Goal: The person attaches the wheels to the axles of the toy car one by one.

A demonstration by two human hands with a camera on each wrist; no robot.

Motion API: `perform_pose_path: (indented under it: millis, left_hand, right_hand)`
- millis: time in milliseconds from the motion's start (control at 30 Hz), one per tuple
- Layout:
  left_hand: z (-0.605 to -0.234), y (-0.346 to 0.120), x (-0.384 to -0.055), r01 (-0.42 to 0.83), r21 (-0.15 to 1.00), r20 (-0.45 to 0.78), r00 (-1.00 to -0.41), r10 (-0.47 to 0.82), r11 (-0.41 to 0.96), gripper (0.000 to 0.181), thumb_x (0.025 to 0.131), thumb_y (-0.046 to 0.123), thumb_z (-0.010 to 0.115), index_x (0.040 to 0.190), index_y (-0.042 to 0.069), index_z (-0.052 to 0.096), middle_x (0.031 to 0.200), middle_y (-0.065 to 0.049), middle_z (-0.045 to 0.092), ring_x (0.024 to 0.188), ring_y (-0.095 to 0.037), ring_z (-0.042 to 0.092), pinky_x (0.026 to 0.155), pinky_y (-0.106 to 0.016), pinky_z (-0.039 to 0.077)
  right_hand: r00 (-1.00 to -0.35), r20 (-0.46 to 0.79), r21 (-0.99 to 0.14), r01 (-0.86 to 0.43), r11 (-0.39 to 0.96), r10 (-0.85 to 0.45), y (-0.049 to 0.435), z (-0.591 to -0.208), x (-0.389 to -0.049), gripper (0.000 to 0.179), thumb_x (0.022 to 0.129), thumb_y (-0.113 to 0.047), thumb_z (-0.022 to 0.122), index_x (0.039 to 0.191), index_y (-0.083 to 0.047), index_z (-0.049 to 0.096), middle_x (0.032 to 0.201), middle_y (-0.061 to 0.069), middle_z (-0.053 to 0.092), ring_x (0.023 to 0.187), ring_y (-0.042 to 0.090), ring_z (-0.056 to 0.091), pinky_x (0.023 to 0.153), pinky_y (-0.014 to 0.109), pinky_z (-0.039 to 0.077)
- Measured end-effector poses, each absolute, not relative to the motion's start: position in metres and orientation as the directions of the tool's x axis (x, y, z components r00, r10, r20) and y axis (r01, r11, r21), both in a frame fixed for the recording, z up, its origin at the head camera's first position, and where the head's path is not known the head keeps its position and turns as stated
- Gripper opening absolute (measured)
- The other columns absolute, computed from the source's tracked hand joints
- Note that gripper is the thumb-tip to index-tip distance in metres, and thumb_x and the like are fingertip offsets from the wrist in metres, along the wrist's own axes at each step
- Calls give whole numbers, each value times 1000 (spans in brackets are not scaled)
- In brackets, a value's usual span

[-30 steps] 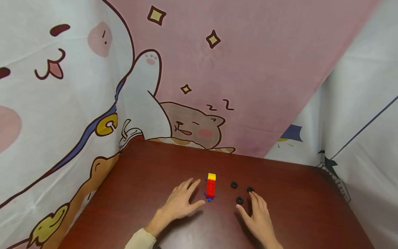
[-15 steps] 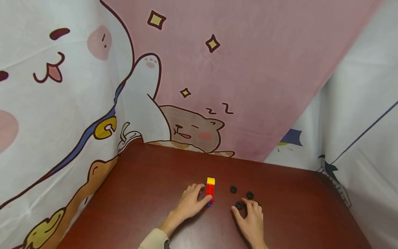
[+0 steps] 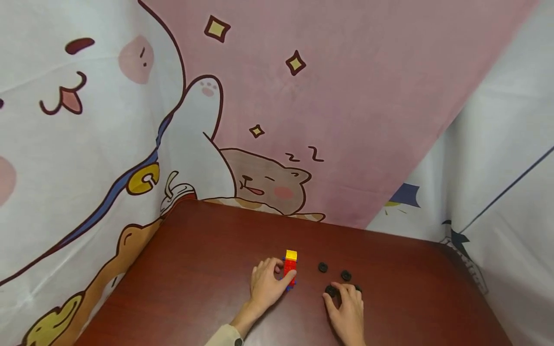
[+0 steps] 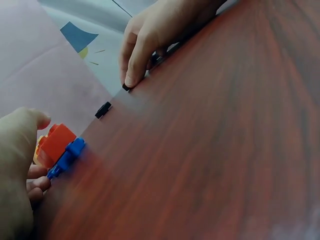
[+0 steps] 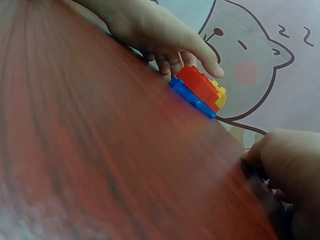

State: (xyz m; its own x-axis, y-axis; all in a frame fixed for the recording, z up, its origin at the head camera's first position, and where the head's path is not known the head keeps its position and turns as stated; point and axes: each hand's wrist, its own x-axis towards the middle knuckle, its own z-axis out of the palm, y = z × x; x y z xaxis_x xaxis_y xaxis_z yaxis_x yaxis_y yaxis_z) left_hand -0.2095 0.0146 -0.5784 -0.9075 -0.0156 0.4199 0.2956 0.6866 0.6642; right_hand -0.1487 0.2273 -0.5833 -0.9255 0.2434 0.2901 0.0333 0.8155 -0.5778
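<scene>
A toy vehicle of red and yellow blocks on a blue wheel-less base (image 3: 291,266) stands on the table. My left hand (image 3: 266,286) is around it, fingers at its left side and thumb above it. Both wrist views show a gap between that thumb and the red block (image 4: 57,144). With thumb and forefinger, my right hand (image 3: 347,310) pinches a small black toy wheel (image 3: 331,290) at the tabletop. Another black wheel (image 3: 358,288) is partly hidden behind the right fingers. Farther back lie two more wheels, one left (image 3: 322,267) and one right (image 3: 346,275).
The dark red-brown table (image 3: 225,240) reaches back to a pink and white cartoon-print cloth (image 3: 368,96), which hangs behind it and along both sides.
My left hand has moved right from beside the vehicle to around it. The right hand has come left from the farther wheels and taken hold of the nearest one. The view has shifted slightly.
</scene>
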Motion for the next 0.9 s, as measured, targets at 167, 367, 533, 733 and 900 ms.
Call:
perform_pose_path:
  millis: [167,367,533,733,900]
  left_hand:
    - [-577,21,-207,301,657,436,-900,-23,691,51,76,64,74,92,17,65,76,6,56,74,-4,43,68,-24,25]
    - [-577,27,-208,237,650,402,-914,-62,722,46,76,60,75,92,18,65,80,5,56,77,-10,45,69,-27,23]
    - [-576,31,-212,184,636,380,-920,-97,749,33,78,43,73,95,16,66,84,5,59,78,-16,46,69,-28,23]
    - [-577,31,-213,203,566,415,-908,-63,799,44,76,54,76,96,16,64,80,4,54,77,-17,46,68,-29,23]
    - [-579,31,-210,215,554,433,-899,-58,804,36,78,47,75,92,15,64,78,4,53,73,-15,44,67,-28,21]
  right_hand:
    - [-920,306,-574,26,818,244,230,-583,-147,33,84,-21,80,112,-6,70,106,11,60,101,30,49,88,48,35]
    - [-913,299,-615,37,788,276,229,-583,-150,34,85,-20,79,113,-7,66,106,11,62,96,27,52,84,45,35]
    - [-918,265,-637,63,768,295,224,-580,-155,33,88,-26,77,113,-10,64,95,5,62,83,18,52,76,35,37]
    - [-917,273,-663,39,747,291,208,-579,-166,33,88,-35,76,111,-15,64,76,-6,57,60,4,42,54,22,33]
    - [-904,290,-729,5,685,315,194,-579,-178,32,90,-37,73,112,-16,62,72,-11,58,53,0,41,51,22,33]
